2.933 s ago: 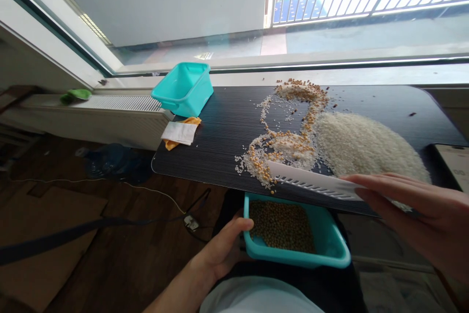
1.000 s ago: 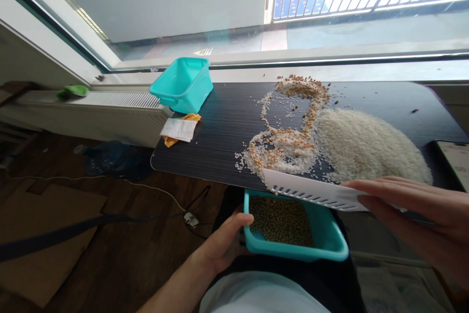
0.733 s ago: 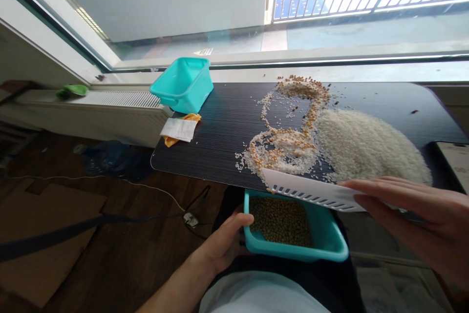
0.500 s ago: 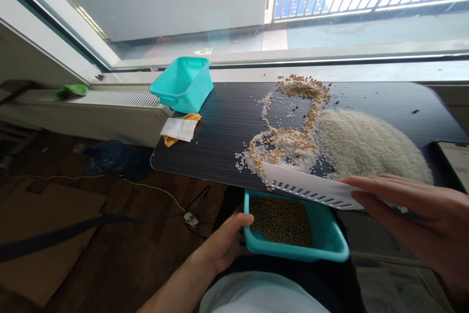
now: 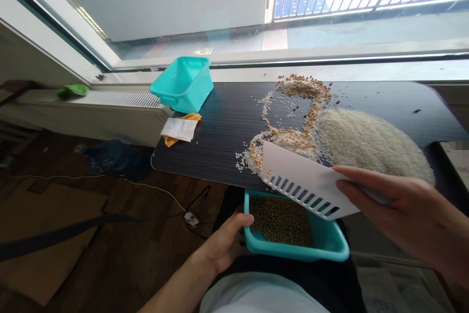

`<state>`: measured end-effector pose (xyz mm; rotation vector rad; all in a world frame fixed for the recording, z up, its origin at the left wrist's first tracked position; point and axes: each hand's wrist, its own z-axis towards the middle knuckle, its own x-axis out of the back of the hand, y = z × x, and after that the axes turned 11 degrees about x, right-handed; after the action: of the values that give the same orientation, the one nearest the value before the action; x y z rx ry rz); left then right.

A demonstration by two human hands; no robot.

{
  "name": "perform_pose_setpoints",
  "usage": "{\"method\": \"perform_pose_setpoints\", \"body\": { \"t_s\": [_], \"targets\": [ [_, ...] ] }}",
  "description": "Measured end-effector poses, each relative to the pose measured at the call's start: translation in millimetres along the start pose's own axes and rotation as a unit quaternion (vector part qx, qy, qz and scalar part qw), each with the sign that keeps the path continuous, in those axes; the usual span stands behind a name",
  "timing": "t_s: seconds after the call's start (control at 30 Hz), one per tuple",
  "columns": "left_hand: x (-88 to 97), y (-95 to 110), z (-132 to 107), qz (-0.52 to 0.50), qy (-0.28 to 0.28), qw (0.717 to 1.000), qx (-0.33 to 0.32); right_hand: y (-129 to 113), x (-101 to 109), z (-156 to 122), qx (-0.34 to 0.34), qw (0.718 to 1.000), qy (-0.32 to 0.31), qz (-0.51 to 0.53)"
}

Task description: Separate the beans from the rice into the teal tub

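My left hand (image 5: 229,237) grips the left end of a turquoise plastic bin (image 5: 296,252), its thumb over the rim. Inside that bin lie greenish-brown dried grains (image 5: 282,222), like peas or lentils. Closed on the right part of a white plastic strip with a row of slots (image 5: 296,171) is my right hand (image 5: 388,200). The strip is tilted above the bin and the table edge, hiding some of the grain behind it. Beyond it, white rice mixed with orange-yellow peas (image 5: 293,139) is spread in a loop. A large heap of white rice (image 5: 370,142) lies to the right.
A second turquoise bin (image 5: 186,86) stands at the table's far left. Near it lies a folded white tissue (image 5: 179,129) on an orange cloth (image 5: 170,141). A phone-like object (image 5: 456,156) rests at the right edge of the dark table (image 5: 220,152). The window (image 5: 183,5) rises behind.
My right hand has tilted the slotted strip, so its face and slots show more fully and its upper edge stands higher. My left hand and the bin stay in place.
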<state>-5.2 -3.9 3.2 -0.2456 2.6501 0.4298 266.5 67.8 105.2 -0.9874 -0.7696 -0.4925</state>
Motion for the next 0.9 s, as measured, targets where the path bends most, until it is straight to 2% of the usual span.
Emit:
{"method": "perform_pose_setpoints", "body": {
  "t_s": [0.13, 0.23, 0.33, 0.6, 0.8, 0.9],
  "targets": [
    [1.7, -0.7, 0.0, -0.001, -0.013, 1.0, -0.003, 12.7, 10.3, -1.7, -0.044, 0.997, 0.042, -0.054],
    [1.2, 0.2, -0.3, 0.0, -0.009, 1.0, -0.001, 19.1, 17.9, -4.5, -0.046, 0.989, 0.068, -0.121],
    [-0.2, 1.3, -0.4, 0.002, 0.002, 1.0, 0.005, 17.7, 16.7, -4.0, -0.034, 0.991, 0.06, -0.112],
    [-0.8, 0.9, 0.2, -0.003, 0.005, 1.0, 0.003, 10.4, 6.6, 4.8, 0.05, 0.994, 0.036, -0.085],
    [-1.5, 2.3, 0.4, 0.0, 0.004, 1.0, 0.002, 3.6, 6.6, 10.6, 0.076, 0.993, 0.051, -0.077],
    [-1.0, 2.0, 0.4, -0.001, 0.004, 1.0, 0.003, 3.9, 5.5, 10.9, 0.092, 0.992, 0.034, -0.081]
  ]
}}
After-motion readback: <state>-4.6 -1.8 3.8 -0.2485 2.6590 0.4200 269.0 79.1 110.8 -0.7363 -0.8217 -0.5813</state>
